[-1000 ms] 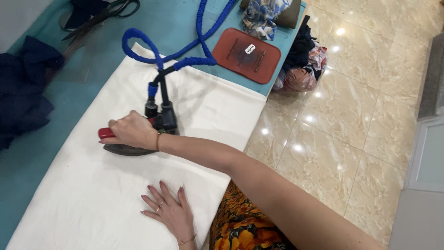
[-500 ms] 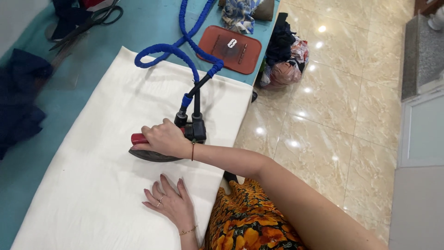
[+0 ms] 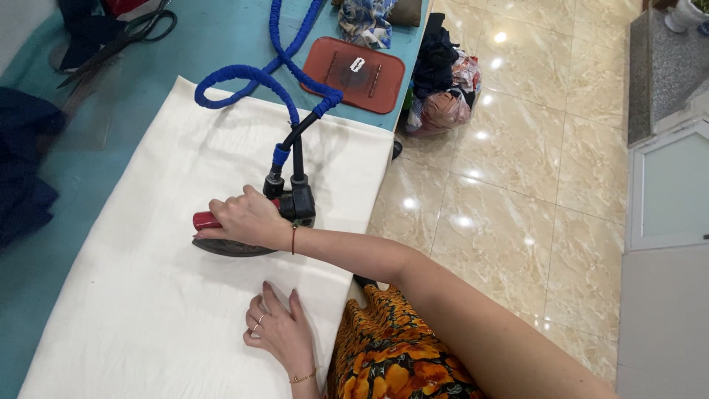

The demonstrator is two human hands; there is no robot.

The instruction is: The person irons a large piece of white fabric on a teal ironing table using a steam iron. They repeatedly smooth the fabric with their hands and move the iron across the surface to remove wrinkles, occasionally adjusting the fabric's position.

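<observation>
A white cloth [image 3: 148, 310] lies spread over the teal table [image 3: 185, 52]. On it rests a dark iron [image 3: 230, 245] with a red handle, and my right hand [image 3: 247, 219] is closed around that handle. A blue-sleeved hose [image 3: 258, 77] runs from the iron's black rear fittings toward the far end of the table. My left hand [image 3: 279, 332] lies flat on the cloth near the table's near edge, fingers spread, with a ring and a thin bracelet.
A red-brown iron rest pad [image 3: 357, 74] sits at the table's far end. Dark scissors [image 3: 122, 41] and dark fabric [image 3: 26, 170] lie on the left. Bags and clothes [image 3: 442, 81] are heaped on the glossy tiled floor on the right. A white cabinet [image 3: 665, 185] stands far right.
The iron and my right hand have slid along the cloth toward the near right side. My left hand stays flat on the cloth.
</observation>
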